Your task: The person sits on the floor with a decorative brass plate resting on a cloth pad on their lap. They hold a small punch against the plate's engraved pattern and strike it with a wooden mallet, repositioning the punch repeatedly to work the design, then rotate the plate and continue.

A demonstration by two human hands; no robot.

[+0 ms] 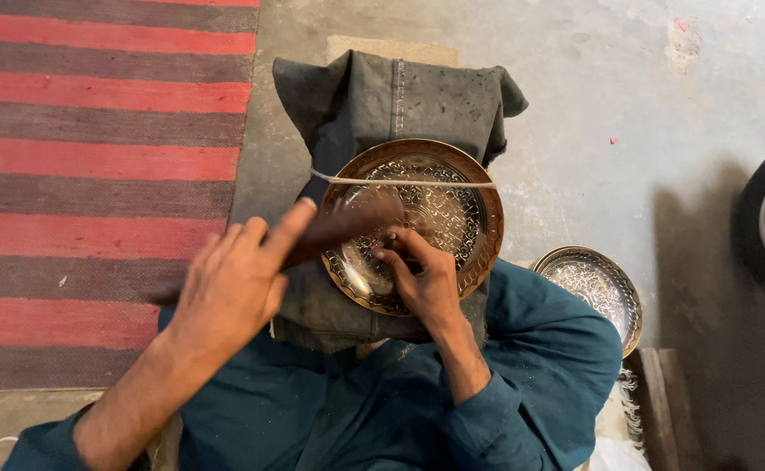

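left hand [229, 283] clamped on blurred dark wooden mallet [339, 228] | right hand [424, 281] pinched small punch [390, 237] upright on round engraved brass plate [478, 196] | light, square strikes judged best

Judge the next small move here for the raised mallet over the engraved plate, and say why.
Probably a short tap down onto the small tool. The left hand holds a dark mallet, blurred and lifted above the engraved plate, while the right hand pinches a small tool against the plate's pattern. A cord holds the plate on a cloth-covered block.
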